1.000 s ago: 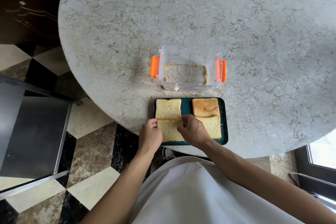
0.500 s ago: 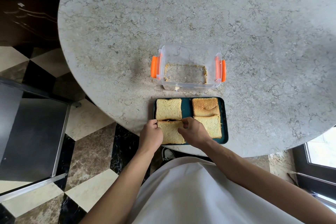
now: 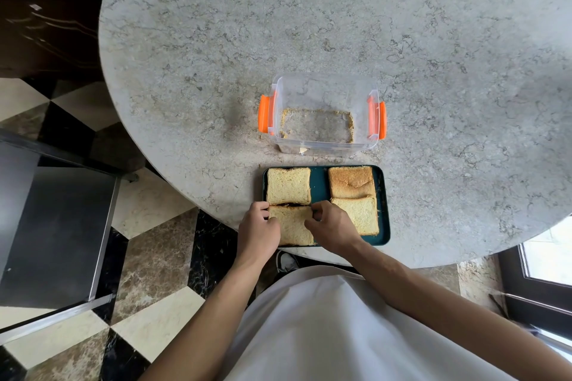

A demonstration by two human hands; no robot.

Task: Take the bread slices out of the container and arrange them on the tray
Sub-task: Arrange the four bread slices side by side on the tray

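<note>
Four bread slices (image 3: 288, 185) fill tray (image 3: 383, 207); container (image 3: 322, 93) seemingly holds crumbs.

Grey stone table (image 3: 433, 56) with clear container (image 3: 322, 145), teal tray (image 3: 384, 213).

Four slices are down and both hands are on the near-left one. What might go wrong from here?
The tray sits close to the table's near edge, so pressing on the near-left slice may push it toward the drop. Both the left hand and right hand pinch that slice's far corners; soft bread could tear. It may also ride onto the far-left slice.
</note>
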